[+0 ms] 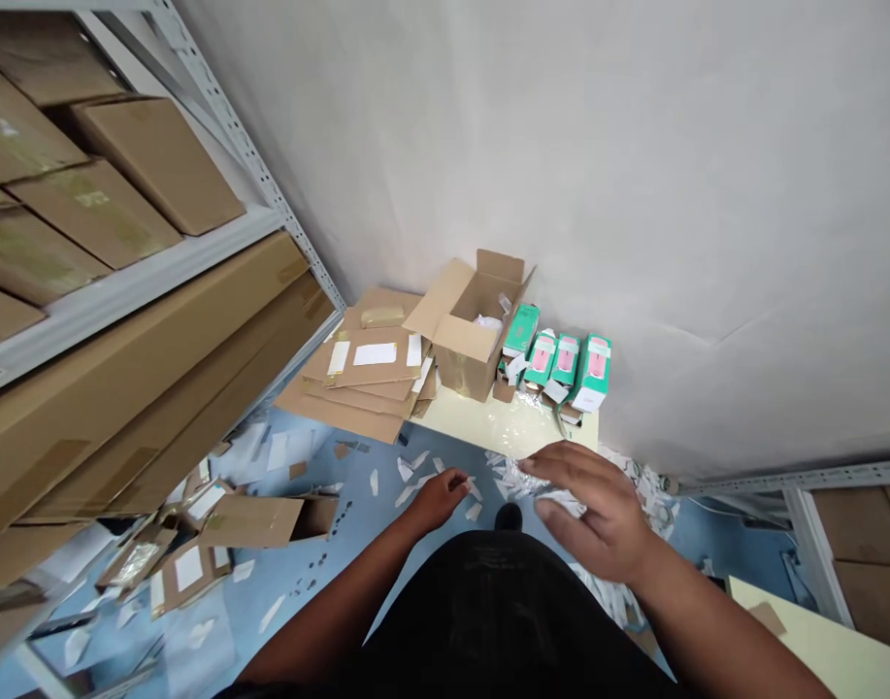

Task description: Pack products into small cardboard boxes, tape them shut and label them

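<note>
My left hand (441, 497) hangs over the floor in front of the table, its fingers loosely curled with nothing visible in them. My right hand (597, 510) reaches toward the table's front edge, thumb and fingers apart. Beside its fingertips lies crumpled clear plastic (521, 478); whether they touch cannot be made out. On the cream table (459, 417) stands an open cardboard box (468, 374) with white and clear material inside. To its right are several green boxes with pink pictures (597, 361), some with flaps up. Flattened cardboard (372, 372) is stacked on the left.
Metal shelving (245, 233) with brown cartons (157, 160) rises on the left. Paper scraps (412, 466) and opened cartons (251, 521) litter the blue floor. Another cream table (815, 636) and a shelf with boxes (871, 544) stand at right. A grey wall (597, 165) backs the table.
</note>
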Tool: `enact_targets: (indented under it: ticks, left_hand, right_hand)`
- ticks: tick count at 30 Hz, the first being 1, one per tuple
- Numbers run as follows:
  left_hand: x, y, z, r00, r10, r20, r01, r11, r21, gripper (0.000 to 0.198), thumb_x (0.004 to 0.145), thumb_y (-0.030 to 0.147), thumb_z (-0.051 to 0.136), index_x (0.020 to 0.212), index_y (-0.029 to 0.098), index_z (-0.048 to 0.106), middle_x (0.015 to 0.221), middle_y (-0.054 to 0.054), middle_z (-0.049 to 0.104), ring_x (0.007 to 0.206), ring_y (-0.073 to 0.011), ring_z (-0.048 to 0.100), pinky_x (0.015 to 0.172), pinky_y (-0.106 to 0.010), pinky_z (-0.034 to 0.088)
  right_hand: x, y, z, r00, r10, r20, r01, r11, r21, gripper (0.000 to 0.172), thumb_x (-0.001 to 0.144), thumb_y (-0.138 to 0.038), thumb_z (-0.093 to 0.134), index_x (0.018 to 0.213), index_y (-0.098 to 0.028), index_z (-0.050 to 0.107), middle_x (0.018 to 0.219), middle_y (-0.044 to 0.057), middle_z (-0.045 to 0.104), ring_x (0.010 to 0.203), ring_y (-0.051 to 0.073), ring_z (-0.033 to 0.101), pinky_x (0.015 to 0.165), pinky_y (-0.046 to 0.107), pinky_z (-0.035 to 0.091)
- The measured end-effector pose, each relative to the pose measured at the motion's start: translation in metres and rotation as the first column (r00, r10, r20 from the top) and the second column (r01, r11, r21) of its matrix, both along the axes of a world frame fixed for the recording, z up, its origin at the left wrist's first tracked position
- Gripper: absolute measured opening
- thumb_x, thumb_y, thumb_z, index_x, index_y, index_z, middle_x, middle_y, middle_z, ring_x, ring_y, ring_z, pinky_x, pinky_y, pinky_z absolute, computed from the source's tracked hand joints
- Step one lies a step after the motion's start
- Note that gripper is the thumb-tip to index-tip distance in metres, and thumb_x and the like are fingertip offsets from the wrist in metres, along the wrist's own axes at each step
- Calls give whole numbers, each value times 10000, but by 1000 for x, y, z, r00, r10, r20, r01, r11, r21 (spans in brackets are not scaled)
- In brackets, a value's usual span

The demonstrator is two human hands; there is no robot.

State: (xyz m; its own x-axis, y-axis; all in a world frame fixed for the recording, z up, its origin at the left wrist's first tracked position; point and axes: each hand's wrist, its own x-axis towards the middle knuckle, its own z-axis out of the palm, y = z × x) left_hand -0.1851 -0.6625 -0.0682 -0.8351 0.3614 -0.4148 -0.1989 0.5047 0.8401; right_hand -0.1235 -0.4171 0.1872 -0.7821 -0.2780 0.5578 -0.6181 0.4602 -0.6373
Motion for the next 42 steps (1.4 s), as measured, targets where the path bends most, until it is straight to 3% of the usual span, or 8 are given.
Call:
enact_targets:
  ticks: [5,11,14,19,23,30,35,42]
  left_hand:
    - [-45,34,36,992,-43,-115,41,999,-22,333,891,420,595,1115,196,700,1154,-112,755,1093,-290,697,976,-378,516]
    - [-126,139,83,778,-263,-570,89,945,-315,511,950,360,546,1420,158,544,1398,-157,620,1312,-315,548,1132,-459,418]
    - [-181,196,86,708,-350,-614,53,892,-448,692,936,369,565,1545,91,388,1525,-215,492,1408,-356,443,1163,-482,370]
    - [-262,256,73,828,-382,-410,-39,692,-721,820,879,288,600,1578,-29,311,1521,-344,434,1402,-452,395,1128,-537,325]
    - [-290,265,63,821,-439,-365,-8,630,-776,713,851,196,560,1527,14,425,1408,-326,524,1299,-427,467,1086,-552,333]
    - [-294,255,54,823,-427,-375,20,682,-731,765,850,186,576,1575,131,337,1514,-275,371,1103,-340,621,881,-423,525]
    - [-293,244,86,810,-418,-411,27,728,-685,686,872,190,566,1527,109,381,1474,-287,400,1135,-359,615,851,-424,552]
    - [-266,194,170,761,-460,-457,251,859,-447,599,875,372,590,1426,168,476,1434,-212,479,1100,-336,660,905,-409,527]
  right_hand:
    - [-57,77,-121,731,-370,574,480,876,-46,348,928,-476,630,1074,-186,753,1030,100,795,923,258,744,821,374,599]
    - [-128,120,-198,588,-356,727,478,877,42,373,841,-490,609,1022,-198,753,951,59,783,900,260,712,826,365,536]
    - [-139,118,-210,590,-299,751,429,903,22,366,834,-499,608,1003,-208,753,892,49,772,869,263,709,824,376,529]
    - [-131,109,-227,584,-257,770,413,911,-9,358,856,-518,602,975,-216,755,852,54,763,817,262,702,761,368,528]
    - [-115,107,-246,527,-302,794,526,850,-26,422,840,-587,628,989,-216,764,870,63,765,832,269,705,779,381,544]
    - [-95,84,-257,451,-373,811,671,741,-32,465,801,-645,647,943,-223,780,868,77,764,809,285,707,777,419,568]
    - [-98,60,-248,439,-426,791,666,745,32,451,827,-629,616,925,-216,768,825,58,743,820,275,707,779,399,563]
    - [-108,48,-229,445,-591,672,700,698,151,405,908,-525,548,1112,-216,713,1032,89,750,881,274,715,817,414,578]
